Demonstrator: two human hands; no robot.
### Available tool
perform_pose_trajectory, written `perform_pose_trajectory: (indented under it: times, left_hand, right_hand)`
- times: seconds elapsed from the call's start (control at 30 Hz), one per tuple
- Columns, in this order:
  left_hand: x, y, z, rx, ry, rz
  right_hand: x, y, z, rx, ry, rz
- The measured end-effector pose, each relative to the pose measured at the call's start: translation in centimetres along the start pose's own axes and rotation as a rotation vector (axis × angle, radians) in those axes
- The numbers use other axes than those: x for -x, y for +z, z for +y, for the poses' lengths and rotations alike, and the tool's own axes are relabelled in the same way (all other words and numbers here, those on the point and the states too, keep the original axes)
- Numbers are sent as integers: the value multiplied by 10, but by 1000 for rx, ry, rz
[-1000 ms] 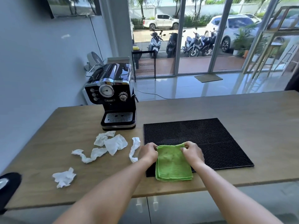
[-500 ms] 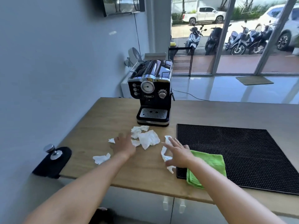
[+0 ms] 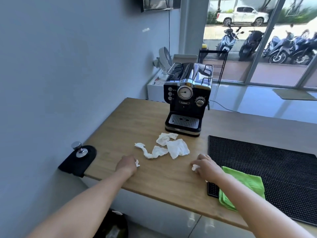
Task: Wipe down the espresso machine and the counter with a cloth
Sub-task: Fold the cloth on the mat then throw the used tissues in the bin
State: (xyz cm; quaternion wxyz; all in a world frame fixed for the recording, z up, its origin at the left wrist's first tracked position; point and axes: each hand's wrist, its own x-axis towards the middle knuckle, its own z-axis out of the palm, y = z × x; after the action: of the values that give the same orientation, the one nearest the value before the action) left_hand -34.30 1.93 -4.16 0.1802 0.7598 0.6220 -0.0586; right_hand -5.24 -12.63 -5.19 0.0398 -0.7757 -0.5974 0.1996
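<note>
Cloth: the green cloth (image 3: pixel 247 184) lies folded at lower right of the frame, on the near left corner of the black mat (image 3: pixel 274 170), partly under the right forearm and just behind the right hand (image 3: pixel 206 166).
Cloth axis: its long side runs from upper left to lower right, one end hanging past the counter (image 3: pixel 130 121) edge.
Right hand: knuckles up on the counter, fingers curled around a scrap of white tissue (image 3: pixel 195 167); not touching the cloth with its fingers.
Left hand: the left hand (image 3: pixel 127 164) is clenched at lower centre, a bit of white paper (image 3: pixel 137 163) showing at its thumb side.
Loose tissues: crumpled white tissues (image 3: pixel 164 146) lie between the hands and the machine.
Espresso machine: the espresso machine (image 3: pixel 187 98) stands at centre, dial facing the camera; glossy black body, chrome top, perforated metal drip tray.
Counter: matte wood grain, straight edged.
Mat: rubber, fine grid texture.
Tamper: chrome tamper (image 3: pixel 78 149) upright on a black pad (image 3: pixel 77 160) at the counter's left corner.
</note>
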Motion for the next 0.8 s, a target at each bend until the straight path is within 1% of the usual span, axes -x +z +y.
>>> perform_pose_trajectory:
  times: [0.07, 0.13, 0.2, 0.23, 0.3, 0.37, 0.43, 0.47, 0.53, 0.6, 0.7, 0.8]
  left_hand:
    - [-1, -4, 10, -10, 43, 6]
    - [-2, -8, 24, -24, 114, 33]
    - [-7, -11, 38, -30, 247, 76]
    - [-10, -10, 45, -28, 328, 74]
    - [-19, -9, 56, -22, 463, 17]
    - [-29, -6, 66, -62, 540, -67]
    - [-40, 1, 71, -97, 559, -111]
    - [-44, 5, 72, -97, 557, -107]
    - [-51, 10, 71, -54, 548, -66]
    - [-54, 15, 66, -25, 571, -20]
    - [-61, 18, 53, -7, 610, 27]
    - [-64, 13, 38, 69, 581, 8]
  right_hand:
    - [-1, 1, 0, -76, 90, 36]
    - [-3, -2, -4, -93, 185, 99]
    - [-10, -10, -12, -82, 240, 176]
    - [-14, -15, -17, -100, 247, 217]
    - [-25, -23, -26, -138, 223, 257]
    - [-36, -31, -38, -145, 177, 209]
    - [-50, -34, -47, -137, 109, 111]
    - [-56, -34, -52, -128, 74, 58]
    - [-69, -31, -59, -99, 43, -43]
    - [-81, -25, -64, -89, 52, -94]
    - [-95, -12, -68, -43, 90, -93]
    - [-98, -11, -72, -47, 120, 16]
